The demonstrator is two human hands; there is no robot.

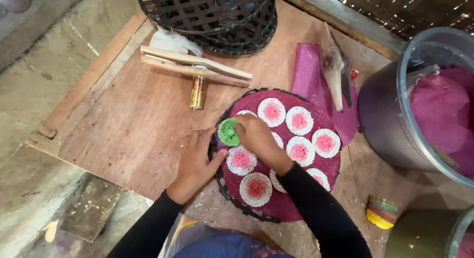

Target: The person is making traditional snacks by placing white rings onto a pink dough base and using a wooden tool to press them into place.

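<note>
Two hands are seen at work over a round woven tray (pixel 228 196) covered with a magenta cloth (pixel 286 203), which rests on a plywood board. Nearest, at the tray's left rim, the left hand (pixel 195 161) is laid flat with the fingers loosely spread and the thumb touching a white lacy disc with a pink centre (pixel 241 159); nothing is gripped by it. Just beyond, the right hand (pixel 256 137) is closed narrowly on a small green round mould (pixel 228 132), which is held at the tray's left edge. The mould is judged to be light and stiff, probably plastic, and best pinched by its rim from above, as it is now. Several more pink-centred discs (pixel 299 120) are laid on the cloth toward the right; they are judged to be thin, soft and easily torn, so lifting should be done from beneath rather than by an edge. To the near right, a stack of coloured mould caps (pixel 381 211) is seen. Farther right stands a grey tub (pixel 390 124) with a magenta mass (pixel 439 112) in it. Farther off lie two wooden sticks (pixel 195 65), a small gold can (pixel 197 92), and dark stacked baskets (pixel 212 18).
</note>
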